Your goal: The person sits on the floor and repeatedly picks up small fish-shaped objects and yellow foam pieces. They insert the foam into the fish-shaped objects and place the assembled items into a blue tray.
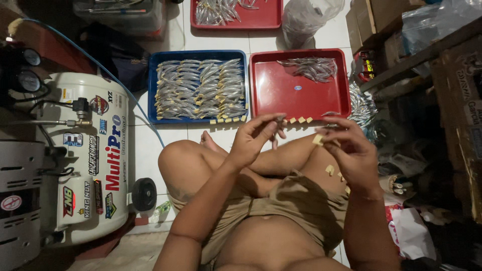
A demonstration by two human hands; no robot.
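Note:
I sit cross-legged on a white tiled floor. My left hand (256,138) is raised over my knees, its fingertips pinching a small silvery lure piece. My right hand (349,150) pinches a small yellowish foam piece (318,140) between thumb and fingers. More yellowish pieces (330,170) lie on my right leg. Just beyond my hands is a red tray (281,93) with a small heap of silvery fish-shaped lures (312,68) at its far side. Left of it, a blue tray (152,85) holds several rows of lures (201,89) fitted with yellowish ends.
A white air compressor tank (93,150) with gauges and a blue hose lies at my left. Another red tray (261,21) of lures sits farther back beside a clear plastic bag (306,17). Cardboard boxes (371,20), wooden boards and bags crowd the right side.

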